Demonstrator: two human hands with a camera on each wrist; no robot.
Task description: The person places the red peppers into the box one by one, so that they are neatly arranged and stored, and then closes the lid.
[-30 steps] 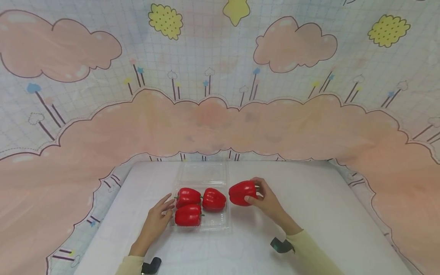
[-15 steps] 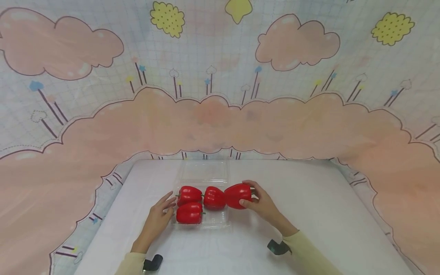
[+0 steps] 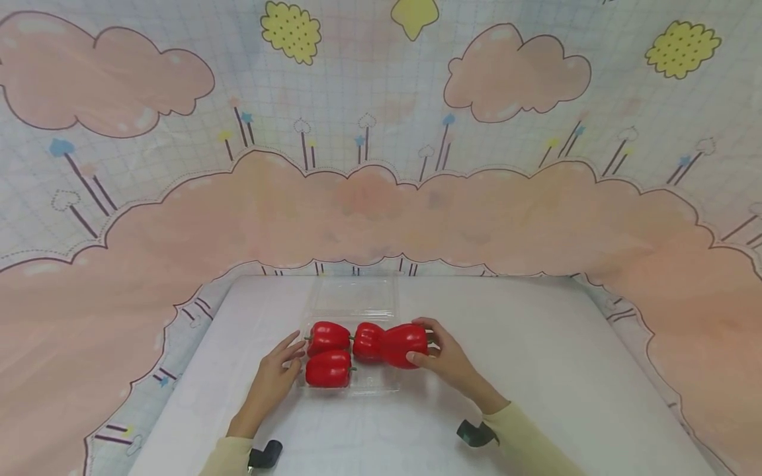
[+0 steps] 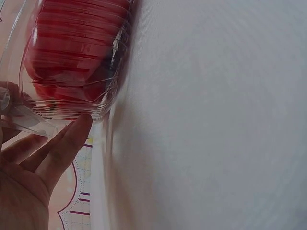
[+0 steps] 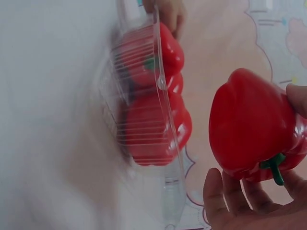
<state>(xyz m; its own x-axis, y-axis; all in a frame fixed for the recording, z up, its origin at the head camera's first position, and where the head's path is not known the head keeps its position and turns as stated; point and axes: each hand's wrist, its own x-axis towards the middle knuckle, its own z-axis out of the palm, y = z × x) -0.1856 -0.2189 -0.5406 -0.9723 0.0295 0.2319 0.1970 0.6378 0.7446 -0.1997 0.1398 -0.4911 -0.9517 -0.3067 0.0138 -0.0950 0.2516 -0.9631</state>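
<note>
My right hand [image 3: 448, 354] holds a glossy red bell pepper [image 5: 256, 124] by its stem end, thumb on one side and fingers on the other. This pepper hangs over the right part of a clear plastic clamshell box [image 3: 375, 382] and overlaps another red bell pepper [image 3: 366, 342] in the head view. Two more red bell peppers lie in the box's left half, the far one [image 3: 329, 338] and the near one [image 3: 328, 369]. My left hand [image 3: 272, 380] grips the box's left rim, with a fingertip [image 4: 82, 125] against the outer wall below it.
The box's clear lid [image 3: 354, 295] lies folded back toward the far side. All of it stands on a white-covered table [image 3: 512, 330]. A patterned cloth [image 3: 381, 211] with pink clouds hangs behind and around the table.
My right hand has carried its pepper leftward and a little nearer to me, from beside the box to over its right part. The left hand has stayed at the left rim.
</note>
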